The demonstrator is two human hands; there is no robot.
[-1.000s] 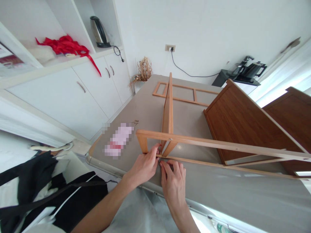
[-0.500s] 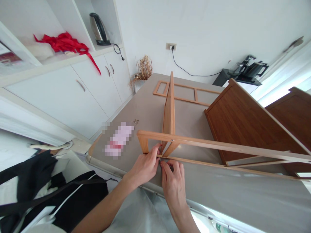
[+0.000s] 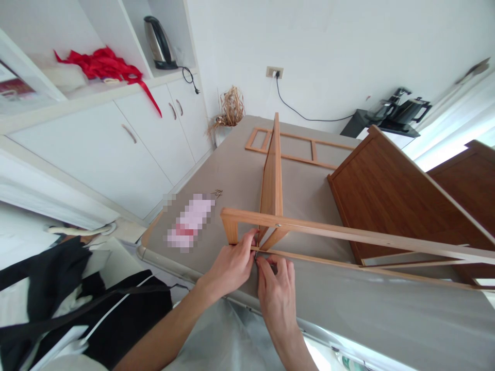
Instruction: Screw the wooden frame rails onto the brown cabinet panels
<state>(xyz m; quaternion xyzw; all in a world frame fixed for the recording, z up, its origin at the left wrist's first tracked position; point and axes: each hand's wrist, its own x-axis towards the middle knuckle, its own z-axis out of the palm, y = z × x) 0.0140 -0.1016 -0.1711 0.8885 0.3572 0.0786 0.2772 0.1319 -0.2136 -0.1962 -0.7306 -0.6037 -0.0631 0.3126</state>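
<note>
My left hand (image 3: 234, 263) is closed around the lower rail of the wooden side frame (image 3: 332, 229), at the joint where an upright wooden board (image 3: 271, 180) meets it. Thumb and fingertips of my right hand (image 3: 276, 281) are pinched at the outer face of that rail, close beside the left fingertips. Between them shows the end of a small metal screw (image 3: 256, 254), mostly covered by the fingers. A round metal fastener head (image 3: 278, 225) sits in the frame's upper rail above the joint.
Several loose screws (image 3: 218, 193) lie on the grey table (image 3: 232, 170), near a blurred pink packet (image 3: 191, 219). A flat ladder-like wooden frame (image 3: 297, 156) lies toward the back. Large brown panels (image 3: 402, 196) stand upright at the right. Dried plants (image 3: 232, 107) are at the far corner.
The view has shifted slightly, so the furniture appears a little further right. Both hands stay at the same joint with no clear change in grip.
</note>
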